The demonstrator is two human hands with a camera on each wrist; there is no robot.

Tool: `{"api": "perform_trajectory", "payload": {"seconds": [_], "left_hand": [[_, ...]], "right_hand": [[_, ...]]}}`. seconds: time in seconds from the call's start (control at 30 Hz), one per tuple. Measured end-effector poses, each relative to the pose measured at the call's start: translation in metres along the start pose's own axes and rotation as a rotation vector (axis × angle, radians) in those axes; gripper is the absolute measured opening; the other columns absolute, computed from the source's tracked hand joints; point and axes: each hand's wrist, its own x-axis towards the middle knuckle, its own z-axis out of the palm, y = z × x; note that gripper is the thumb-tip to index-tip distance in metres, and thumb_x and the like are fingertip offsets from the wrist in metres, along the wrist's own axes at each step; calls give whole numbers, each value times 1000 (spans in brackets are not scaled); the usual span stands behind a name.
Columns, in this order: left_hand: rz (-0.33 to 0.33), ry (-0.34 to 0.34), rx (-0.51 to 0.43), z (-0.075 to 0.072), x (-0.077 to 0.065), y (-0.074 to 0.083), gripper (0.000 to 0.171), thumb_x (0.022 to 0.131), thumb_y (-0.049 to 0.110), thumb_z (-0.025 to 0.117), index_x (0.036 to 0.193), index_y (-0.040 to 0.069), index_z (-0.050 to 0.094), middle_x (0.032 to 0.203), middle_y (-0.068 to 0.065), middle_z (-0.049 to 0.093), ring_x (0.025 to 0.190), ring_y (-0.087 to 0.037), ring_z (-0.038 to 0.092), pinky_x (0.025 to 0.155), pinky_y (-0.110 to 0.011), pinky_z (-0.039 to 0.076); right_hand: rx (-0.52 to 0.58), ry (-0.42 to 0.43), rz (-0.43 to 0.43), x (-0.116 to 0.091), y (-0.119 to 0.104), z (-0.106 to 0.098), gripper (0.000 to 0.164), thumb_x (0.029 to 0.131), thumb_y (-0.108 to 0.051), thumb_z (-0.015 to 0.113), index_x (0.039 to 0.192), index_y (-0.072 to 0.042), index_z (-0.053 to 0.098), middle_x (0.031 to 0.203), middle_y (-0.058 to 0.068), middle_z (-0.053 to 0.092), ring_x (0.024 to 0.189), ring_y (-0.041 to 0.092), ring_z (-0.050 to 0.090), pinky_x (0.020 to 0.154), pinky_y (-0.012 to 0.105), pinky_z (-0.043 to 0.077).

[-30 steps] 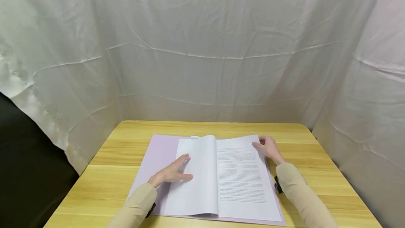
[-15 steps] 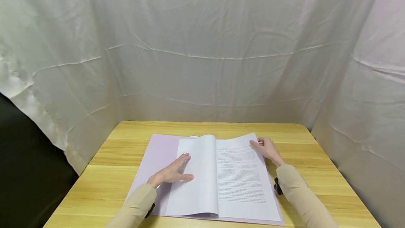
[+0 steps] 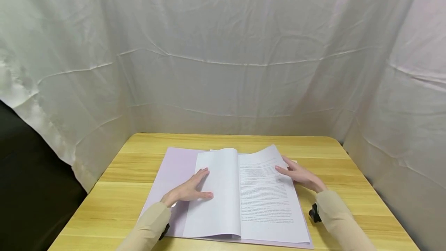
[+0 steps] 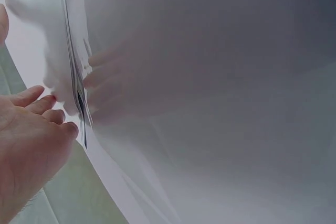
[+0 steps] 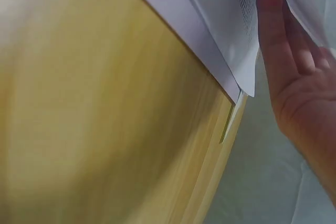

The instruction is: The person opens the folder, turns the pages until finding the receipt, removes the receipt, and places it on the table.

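Note:
A lilac folder lies spread on the table with a stack of paper sheets on it. Blank white page backs are folded over to the left. My left hand rests on them with fingers straight and spread; the left wrist view shows it beside the paper edges. On the right is a printed sheet, its upper right corner bent upward. My right hand pinches this sheet's right edge, thumb on the printed face and fingers behind; the right wrist view shows the fingers partly hidden by paper.
The wooden table stretches around the folder on both sides. A small pale strip juts out past the folder's far corner. White cloth hangs behind and at the sides. A dark area is at the far left.
My right hand has slid down the printed sheet's right edge, toward me and slightly right. The sheet's upper corner has shifted left and up. The left hand has stayed put.

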Motion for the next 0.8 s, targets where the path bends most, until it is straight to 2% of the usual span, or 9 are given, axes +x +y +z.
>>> {"api": "perform_trajectory", "payload": {"seconds": [0.27,0.53,0.7,0.8], "left_hand": [[28,16,7,0,-2,2,99,90,45,73,157,-5,21,167,-26,15,156,-46,9,127,-63,7],[15,40,13,2,-2,5,103,89,49,73,159,-1,17,167,-25,14,157,-44,6,127,-62,5],[27,53,8,1,-3,8,104,90,49,72,159,-2,15,167,-26,14,156,-45,4,127,-64,3],[29,63,4,1,-3,10,103,90,49,71,159,-2,15,167,-27,14,156,-45,4,126,-64,2]], "right_hand": [[41,-58,7,-15,-1,8,84,106,-34,51,162,-23,-10,140,27,54,102,26,70,81,41,61],[110,-164,-83,-25,-8,18,78,108,-28,46,162,-28,-11,144,32,49,110,29,69,85,45,62],[154,-240,-146,-32,-15,22,71,111,-31,36,161,-26,-14,147,40,37,114,27,66,88,42,61],[187,-291,-184,-34,-16,22,64,112,-34,24,160,-26,-17,148,44,29,114,23,66,86,39,61]]}}
